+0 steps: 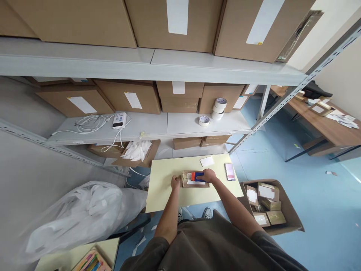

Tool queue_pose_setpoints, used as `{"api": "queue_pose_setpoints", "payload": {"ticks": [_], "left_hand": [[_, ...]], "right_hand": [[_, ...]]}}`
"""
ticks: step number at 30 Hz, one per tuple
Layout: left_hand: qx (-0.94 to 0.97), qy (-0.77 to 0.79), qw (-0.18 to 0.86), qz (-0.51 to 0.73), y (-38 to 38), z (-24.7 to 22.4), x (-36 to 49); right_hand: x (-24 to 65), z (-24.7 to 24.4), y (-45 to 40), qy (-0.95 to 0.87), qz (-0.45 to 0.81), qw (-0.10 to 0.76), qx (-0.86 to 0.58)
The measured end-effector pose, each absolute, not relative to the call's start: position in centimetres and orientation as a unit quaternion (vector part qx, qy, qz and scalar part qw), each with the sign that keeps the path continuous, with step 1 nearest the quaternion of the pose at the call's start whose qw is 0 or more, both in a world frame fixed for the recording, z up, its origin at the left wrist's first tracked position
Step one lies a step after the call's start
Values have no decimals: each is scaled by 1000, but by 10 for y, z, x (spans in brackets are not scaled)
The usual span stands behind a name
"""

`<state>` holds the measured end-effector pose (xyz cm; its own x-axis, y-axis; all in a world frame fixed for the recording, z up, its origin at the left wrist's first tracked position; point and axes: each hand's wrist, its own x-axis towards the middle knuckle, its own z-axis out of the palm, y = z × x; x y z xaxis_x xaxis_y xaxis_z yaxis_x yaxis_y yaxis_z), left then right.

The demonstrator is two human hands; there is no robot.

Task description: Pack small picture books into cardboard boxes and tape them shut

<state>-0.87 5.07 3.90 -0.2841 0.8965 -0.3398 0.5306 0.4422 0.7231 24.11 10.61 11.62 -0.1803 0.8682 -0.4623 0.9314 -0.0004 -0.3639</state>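
Note:
A small brown cardboard box (185,180) lies flat on the pale yellow table (166,195), a white label along its near side. At the box's left end is my left hand (175,182), its fingers curled against the edge. My right hand (209,175) comes in from the right, closed around a blue-and-orange hand tool (193,176) resting over the top of the box. The tool's exact kind is too small to make out. Behind the box is a white card (207,161); a phone-like rectangle (230,171), partly blurred, lies at the table's right edge.
A shelf rack stands ahead, carrying cartons, white tape rolls (204,121) and a power strip (119,120) with cables. An open carton (293,224) of small boxes sits on the floor at right. A big plastic bag (93,210) is at left.

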Motion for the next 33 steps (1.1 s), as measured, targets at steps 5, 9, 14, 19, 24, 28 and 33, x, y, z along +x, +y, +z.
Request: {"api": "queue_pose_setpoints", "payload": {"ticks": [5, 9, 14, 19, 24, 28, 33], "left_hand": [[427, 764, 418, 244, 48, 47, 16], [419, 775, 409, 235, 41, 47, 46], [421, 790, 387, 221, 38, 45, 80], [433, 797, 373, 194, 45, 42, 109], [445, 809, 350, 157, 51, 40, 116], [466, 796, 351, 160, 51, 38, 109], [477, 771, 386, 169, 55, 32, 86]], "right_hand": [[234, 117, 111, 697, -310, 71, 643], [234, 120, 112, 692, -311, 72, 648], [252, 127, 107, 689, -305, 97, 651], [296, 137, 104, 682, -310, 99, 655], [384, 155, 97, 655, -275, 162, 684], [444, 171, 80, 630, -269, 186, 705], [444, 186, 69, 619, -291, 157, 712]]}}
